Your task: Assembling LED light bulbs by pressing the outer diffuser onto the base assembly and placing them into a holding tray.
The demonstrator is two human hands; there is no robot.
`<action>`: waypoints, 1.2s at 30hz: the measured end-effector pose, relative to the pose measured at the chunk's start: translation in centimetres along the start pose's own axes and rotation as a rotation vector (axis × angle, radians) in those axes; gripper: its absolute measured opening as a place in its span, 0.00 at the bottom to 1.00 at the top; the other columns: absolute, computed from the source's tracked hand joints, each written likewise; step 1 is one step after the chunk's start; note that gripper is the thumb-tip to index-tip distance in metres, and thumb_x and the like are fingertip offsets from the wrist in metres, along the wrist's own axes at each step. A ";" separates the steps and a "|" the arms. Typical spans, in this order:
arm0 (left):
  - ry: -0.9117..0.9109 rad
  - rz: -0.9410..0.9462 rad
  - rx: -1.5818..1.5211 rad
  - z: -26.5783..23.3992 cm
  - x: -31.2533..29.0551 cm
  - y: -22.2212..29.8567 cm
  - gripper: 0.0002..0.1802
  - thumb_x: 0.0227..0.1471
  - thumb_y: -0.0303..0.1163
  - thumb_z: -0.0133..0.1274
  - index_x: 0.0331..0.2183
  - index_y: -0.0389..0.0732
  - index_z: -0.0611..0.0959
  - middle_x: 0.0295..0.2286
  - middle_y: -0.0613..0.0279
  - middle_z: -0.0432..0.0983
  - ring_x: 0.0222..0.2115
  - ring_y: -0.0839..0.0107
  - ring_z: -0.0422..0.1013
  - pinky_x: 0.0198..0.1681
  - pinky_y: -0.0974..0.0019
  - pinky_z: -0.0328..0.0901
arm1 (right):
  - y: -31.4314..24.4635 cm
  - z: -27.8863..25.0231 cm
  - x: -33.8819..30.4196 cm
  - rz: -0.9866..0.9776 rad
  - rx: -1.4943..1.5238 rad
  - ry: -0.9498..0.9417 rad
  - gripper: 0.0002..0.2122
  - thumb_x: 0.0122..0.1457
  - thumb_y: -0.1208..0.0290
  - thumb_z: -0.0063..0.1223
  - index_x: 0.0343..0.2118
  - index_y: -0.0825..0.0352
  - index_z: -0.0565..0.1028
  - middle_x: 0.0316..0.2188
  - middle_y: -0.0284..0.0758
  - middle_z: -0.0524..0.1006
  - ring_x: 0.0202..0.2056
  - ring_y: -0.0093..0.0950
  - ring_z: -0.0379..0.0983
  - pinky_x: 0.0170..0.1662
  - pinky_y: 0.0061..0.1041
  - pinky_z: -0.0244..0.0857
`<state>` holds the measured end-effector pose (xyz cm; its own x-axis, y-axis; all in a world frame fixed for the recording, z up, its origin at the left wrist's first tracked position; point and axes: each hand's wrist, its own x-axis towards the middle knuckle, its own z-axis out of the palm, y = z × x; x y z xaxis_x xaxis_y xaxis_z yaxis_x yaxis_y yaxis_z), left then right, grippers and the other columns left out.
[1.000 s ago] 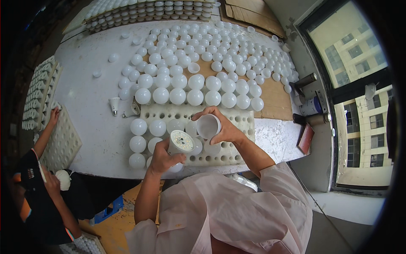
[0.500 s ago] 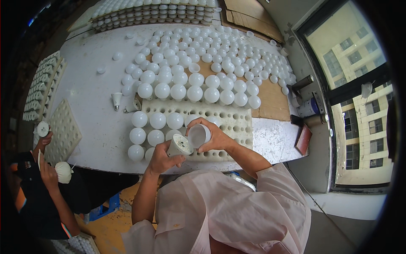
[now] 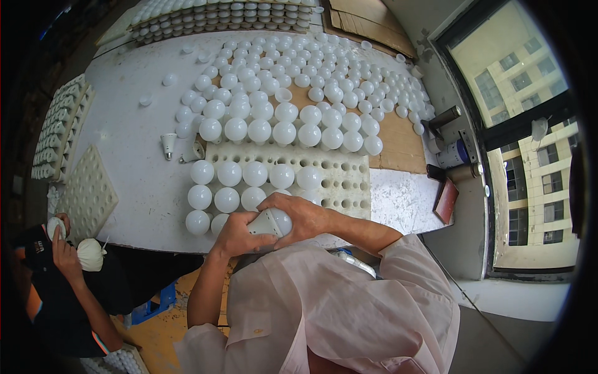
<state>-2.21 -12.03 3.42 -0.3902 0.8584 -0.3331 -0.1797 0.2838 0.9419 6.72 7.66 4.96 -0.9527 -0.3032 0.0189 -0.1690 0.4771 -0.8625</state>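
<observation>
My left hand [image 3: 239, 235] is closed around the white body of an LED bulb [image 3: 260, 229], tilted just above the table's front edge. Over its wide end sits a milky dome cover [image 3: 283, 220], gripped by my right hand [image 3: 305, 215]. The two parts meet, though my fingers hide some of the seam. Just beyond my hands lies a pale foam tray [image 3: 349, 193] with rows of holes. White globe-topped bulbs [image 3: 255, 174] stand in its left and middle part; bare holes show on the right.
Many loose dome covers [image 3: 311, 81] spread over cardboard [image 3: 398, 146] farther back. Two bulb bodies [image 3: 168, 146] lie left of the tray. Stacked bulb trays [image 3: 218, 22] stand at the far edge. At left, a co-worker's hand [image 3: 67, 258] is near another foam tray [image 3: 90, 187].
My right hand has brought the dome cover onto the bulb body, its open side no longer facing up. Both hands are slightly lower. The co-worker's hands have shifted at the left.
</observation>
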 end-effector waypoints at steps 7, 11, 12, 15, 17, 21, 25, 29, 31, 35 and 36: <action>-0.021 0.039 -0.044 0.3 0.0 0.1 0.20 0.39 0.32 0.65 0.33 0.28 0.79 0.22 0.61 0.76 0.16 0.79 0.69 0.17 0.76 0.64 | 0.1 1.7 0.5 -0.243 0.026 0.233 0.29 0.35 0.72 0.68 0.45 0.65 0.70 0.43 0.39 0.69 0.46 0.38 0.66 0.48 0.35 0.63; -0.048 0.061 -0.033 0.4 -0.2 0.9 0.20 0.40 0.33 0.65 0.32 0.27 0.79 0.22 0.60 0.75 0.16 0.79 0.69 0.16 0.76 0.63 | 0.8 2.2 0.5 -0.416 0.085 0.304 0.24 0.34 0.77 0.65 0.39 0.67 0.72 0.38 0.40 0.71 0.40 0.37 0.69 0.42 0.32 0.66; -0.057 0.029 -0.028 0.5 -0.2 1.1 0.22 0.39 0.34 0.64 0.34 0.27 0.78 0.23 0.60 0.75 0.16 0.78 0.69 0.16 0.76 0.63 | 1.1 2.4 0.3 -0.439 0.128 0.309 0.22 0.33 0.78 0.64 0.37 0.68 0.72 0.37 0.40 0.71 0.38 0.36 0.70 0.40 0.32 0.66; -0.074 -0.029 -0.039 0.6 0.1 1.0 0.24 0.40 0.35 0.63 0.36 0.27 0.78 0.24 0.59 0.76 0.15 0.78 0.69 0.15 0.75 0.63 | 1.3 2.3 0.3 -0.417 0.140 0.326 0.21 0.32 0.79 0.64 0.35 0.68 0.72 0.33 0.40 0.72 0.35 0.36 0.71 0.37 0.31 0.67; -0.085 -0.058 -0.056 0.7 0.4 0.8 0.24 0.40 0.35 0.62 0.37 0.27 0.78 0.25 0.59 0.76 0.15 0.78 0.69 0.15 0.75 0.63 | 1.2 2.2 0.2 -0.397 0.151 0.326 0.21 0.31 0.79 0.63 0.34 0.68 0.71 0.33 0.40 0.72 0.35 0.35 0.70 0.37 0.30 0.67; -0.088 -0.031 -0.107 1.1 0.7 0.8 0.22 0.42 0.34 0.61 0.36 0.27 0.78 0.25 0.59 0.75 0.16 0.78 0.69 0.15 0.76 0.64 | 1.3 1.9 0.1 -0.359 0.149 0.312 0.19 0.31 0.79 0.62 0.32 0.69 0.71 0.31 0.38 0.72 0.35 0.35 0.70 0.37 0.30 0.66; -0.087 -0.036 -0.142 1.4 1.3 0.8 0.21 0.43 0.34 0.61 0.35 0.27 0.77 0.25 0.58 0.75 0.17 0.79 0.69 0.14 0.77 0.64 | 1.7 1.7 0.0 -0.337 0.146 0.313 0.19 0.31 0.80 0.62 0.32 0.69 0.71 0.29 0.38 0.72 0.35 0.35 0.70 0.38 0.30 0.66; -0.099 -0.082 -0.134 1.2 2.0 0.9 0.21 0.46 0.34 0.59 0.38 0.28 0.76 0.24 0.57 0.74 0.15 0.79 0.69 0.11 0.79 0.61 | 2.4 1.6 -0.3 -0.213 0.190 0.296 0.22 0.34 0.79 0.62 0.37 0.68 0.69 0.35 0.37 0.71 0.39 0.33 0.69 0.42 0.30 0.65; -0.182 -0.161 -0.358 0.5 2.6 -0.2 0.23 0.51 0.39 0.55 0.41 0.29 0.73 0.23 0.56 0.74 0.13 0.77 0.70 0.08 0.81 0.58 | 2.3 1.3 -0.5 -0.099 0.220 0.269 0.25 0.34 0.78 0.63 0.41 0.67 0.69 0.39 0.37 0.70 0.42 0.32 0.68 0.45 0.30 0.64; -0.270 -0.200 -0.818 0.0 3.4 -2.5 0.26 0.55 0.44 0.50 0.44 0.29 0.70 0.24 0.53 0.75 0.13 0.75 0.72 0.06 0.83 0.56 | 2.0 0.6 -0.8 -0.055 0.374 0.305 0.37 0.37 0.76 0.66 0.54 0.64 0.60 0.46 0.37 0.65 0.50 0.31 0.64 0.52 0.31 0.61; -0.271 -0.177 -0.914 0.2 3.4 -2.5 0.27 0.56 0.46 0.49 0.45 0.30 0.70 0.26 0.52 0.75 0.15 0.73 0.74 0.06 0.81 0.58 | 2.2 0.7 -0.9 -0.023 0.294 0.293 0.40 0.37 0.75 0.67 0.56 0.63 0.58 0.47 0.38 0.64 0.51 0.31 0.62 0.53 0.31 0.60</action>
<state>-2.93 -9.79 -0.03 -0.0893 0.9369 -0.3380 -0.8932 0.0748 0.4433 7.40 8.37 2.67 -0.9883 -0.0428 0.1464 -0.1521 0.2046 -0.9670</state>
